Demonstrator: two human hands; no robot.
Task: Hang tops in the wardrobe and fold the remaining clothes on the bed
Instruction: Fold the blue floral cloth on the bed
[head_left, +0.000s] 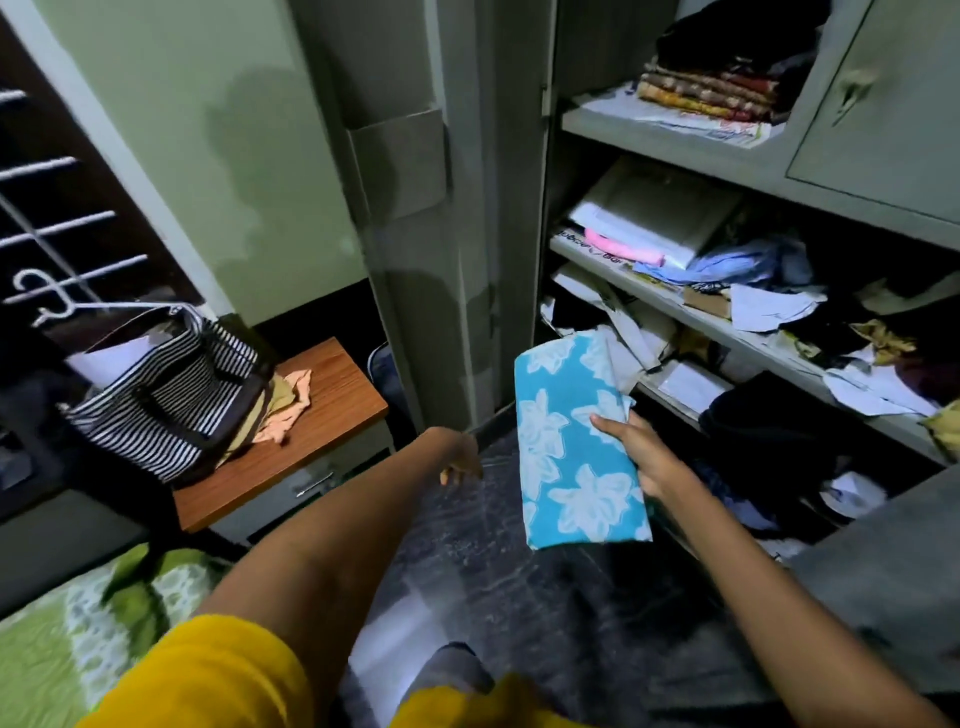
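The right hand (641, 457) grips the folded blue cloth (576, 447) before the wardrobe (675, 301) shelves; left hand (460, 460) fingers unreadable (turned away, blurred)

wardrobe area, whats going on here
A person stands at the open wardrobe. The right hand holds a folded blue floral cloth in front of the cluttered lower shelves. The left hand reaches down by the wardrobe door, holding nothing visible. A striped bag sits on the side table.
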